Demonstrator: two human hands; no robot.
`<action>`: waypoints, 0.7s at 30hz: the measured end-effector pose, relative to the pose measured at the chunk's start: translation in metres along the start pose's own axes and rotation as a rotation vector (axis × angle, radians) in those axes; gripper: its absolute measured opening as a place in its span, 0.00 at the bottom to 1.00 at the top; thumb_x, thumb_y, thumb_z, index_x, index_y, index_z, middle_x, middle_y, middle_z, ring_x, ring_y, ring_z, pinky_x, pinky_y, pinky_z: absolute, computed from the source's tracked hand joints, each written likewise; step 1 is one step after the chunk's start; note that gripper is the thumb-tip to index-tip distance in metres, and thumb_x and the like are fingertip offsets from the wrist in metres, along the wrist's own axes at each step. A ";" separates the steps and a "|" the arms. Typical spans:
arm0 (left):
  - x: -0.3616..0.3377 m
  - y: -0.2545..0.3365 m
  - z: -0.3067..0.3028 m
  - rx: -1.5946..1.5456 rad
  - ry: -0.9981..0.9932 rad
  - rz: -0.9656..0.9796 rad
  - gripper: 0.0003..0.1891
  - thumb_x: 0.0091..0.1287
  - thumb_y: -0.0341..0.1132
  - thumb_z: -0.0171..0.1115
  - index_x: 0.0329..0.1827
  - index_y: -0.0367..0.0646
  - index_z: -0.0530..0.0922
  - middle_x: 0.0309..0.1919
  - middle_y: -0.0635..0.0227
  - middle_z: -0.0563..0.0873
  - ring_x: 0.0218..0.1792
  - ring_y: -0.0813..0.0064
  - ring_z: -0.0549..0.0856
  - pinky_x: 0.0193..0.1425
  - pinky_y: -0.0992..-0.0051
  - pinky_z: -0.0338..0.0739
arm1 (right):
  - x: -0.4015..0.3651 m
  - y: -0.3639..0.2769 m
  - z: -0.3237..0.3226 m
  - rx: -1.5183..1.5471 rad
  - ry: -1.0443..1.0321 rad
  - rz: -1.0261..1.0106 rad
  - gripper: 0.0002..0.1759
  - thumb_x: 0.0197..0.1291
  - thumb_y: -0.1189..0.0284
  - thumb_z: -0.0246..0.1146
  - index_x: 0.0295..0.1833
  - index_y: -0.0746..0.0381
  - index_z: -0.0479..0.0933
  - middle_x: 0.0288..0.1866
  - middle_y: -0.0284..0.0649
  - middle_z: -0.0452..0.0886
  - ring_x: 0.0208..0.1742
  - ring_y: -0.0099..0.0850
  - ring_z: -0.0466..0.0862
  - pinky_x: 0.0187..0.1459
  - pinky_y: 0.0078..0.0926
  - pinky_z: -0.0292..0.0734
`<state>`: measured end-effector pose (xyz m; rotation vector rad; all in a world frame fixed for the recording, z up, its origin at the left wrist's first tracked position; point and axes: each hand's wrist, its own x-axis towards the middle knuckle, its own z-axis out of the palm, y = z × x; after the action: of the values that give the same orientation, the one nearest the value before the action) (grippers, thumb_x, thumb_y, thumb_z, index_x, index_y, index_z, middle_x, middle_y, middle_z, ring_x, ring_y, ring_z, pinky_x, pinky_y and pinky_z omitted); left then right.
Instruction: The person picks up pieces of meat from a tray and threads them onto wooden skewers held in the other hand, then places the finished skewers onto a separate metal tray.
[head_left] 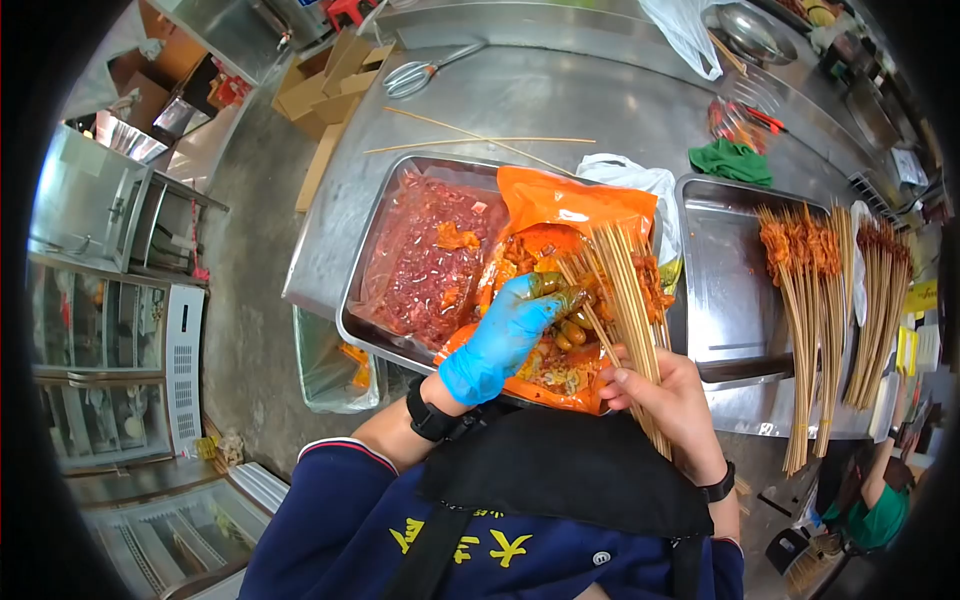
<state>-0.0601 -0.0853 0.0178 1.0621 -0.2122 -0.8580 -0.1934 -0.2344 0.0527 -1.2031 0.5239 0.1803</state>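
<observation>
My left hand (510,330), in a blue glove with sauce-stained fingertips, is curled over the marinated meat in an orange bag (575,200). What its fingers grip is hidden. Bare and wrapped round a bundle of bamboo skewers (628,290), my right hand (660,395) is at the tray's near right side. Some skewers in the bundle carry reddish meat at their upper ends. Beside the orange bag, raw red meat (430,250) lies in clear plastic. Both bags sit in a metal tray (352,300).
On the right, a second metal tray (725,290) has skewered meat (800,250) over its edge. Loose skewers (480,143) and scissors (425,72) lie behind the first tray. A green cloth (730,162) is at the back. A lined bin (325,370) stands below left. Another person (878,505) is at far right.
</observation>
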 end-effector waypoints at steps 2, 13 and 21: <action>-0.001 -0.001 -0.001 -0.011 0.030 0.039 0.12 0.62 0.30 0.51 0.47 0.36 0.75 0.37 0.71 0.81 0.35 0.82 0.80 0.38 0.80 0.76 | 0.000 0.002 0.000 0.042 0.008 -0.001 0.14 0.58 0.77 0.57 0.49 0.73 0.70 0.35 0.43 0.80 0.33 0.24 0.81 0.32 0.17 0.79; 0.000 0.007 0.004 0.079 -0.074 -0.036 0.14 0.63 0.29 0.52 0.51 0.36 0.73 0.44 0.68 0.80 0.43 0.80 0.79 0.48 0.80 0.74 | 0.004 -0.006 -0.005 0.102 0.014 0.139 0.12 0.58 0.76 0.55 0.46 0.71 0.71 0.35 0.47 0.79 0.32 0.30 0.82 0.32 0.22 0.79; 0.005 -0.003 0.003 0.097 -0.060 0.048 0.14 0.62 0.28 0.53 0.51 0.36 0.73 0.44 0.69 0.80 0.44 0.81 0.78 0.49 0.80 0.73 | 0.006 -0.009 -0.010 0.114 -0.029 0.165 0.13 0.58 0.74 0.54 0.46 0.70 0.71 0.32 0.47 0.79 0.30 0.31 0.82 0.30 0.24 0.79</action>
<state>-0.0601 -0.0915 0.0162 1.1185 -0.3315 -0.8438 -0.1878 -0.2475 0.0546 -1.0448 0.6007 0.3043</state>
